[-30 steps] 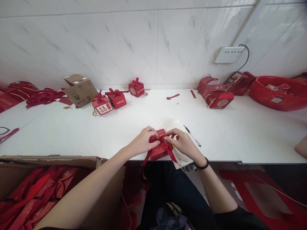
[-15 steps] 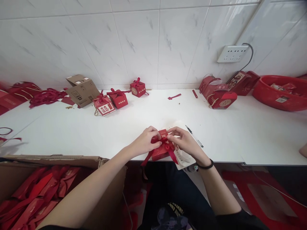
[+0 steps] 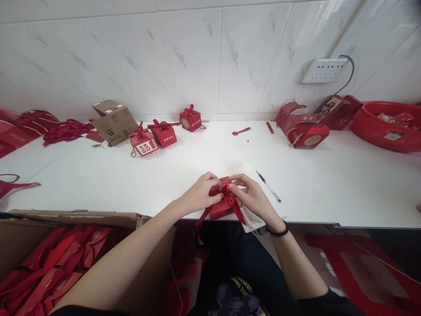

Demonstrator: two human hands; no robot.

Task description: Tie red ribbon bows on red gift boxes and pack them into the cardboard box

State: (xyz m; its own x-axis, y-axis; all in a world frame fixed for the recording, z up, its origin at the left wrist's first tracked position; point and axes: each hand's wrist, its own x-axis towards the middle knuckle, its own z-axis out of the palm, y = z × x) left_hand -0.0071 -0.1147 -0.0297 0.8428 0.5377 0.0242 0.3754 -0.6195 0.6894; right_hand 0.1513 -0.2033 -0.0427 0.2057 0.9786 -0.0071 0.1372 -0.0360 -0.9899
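A small red gift box (image 3: 219, 210) lies at the table's front edge, tied with a dark red ribbon (image 3: 237, 210) whose tails hang down on both sides. My left hand (image 3: 206, 192) pinches a loop of that ribbon on top of the box. From the other side, my right hand (image 3: 251, 195) pinches the ribbon with thumb and fingertips, close to the left fingers. The fingers partly hide the bow. Beneath the box and my right hand is a whitish sheet or pad (image 3: 251, 221), and a pen (image 3: 269, 186) lies to its right.
Several finished-looking red boxes (image 3: 190, 120) stand near the wall, beside a brown carton (image 3: 115, 125) and a ribbon pile (image 3: 67, 132). At the right are more red boxes (image 3: 304, 131) and a red basin (image 3: 378, 134). An open cardboard box (image 3: 131, 218) of red boxes sits lower left.
The view has shifted slightly. My fingers have moved a little at the bow, both hands still on the ribbon; the box stays at the table edge.
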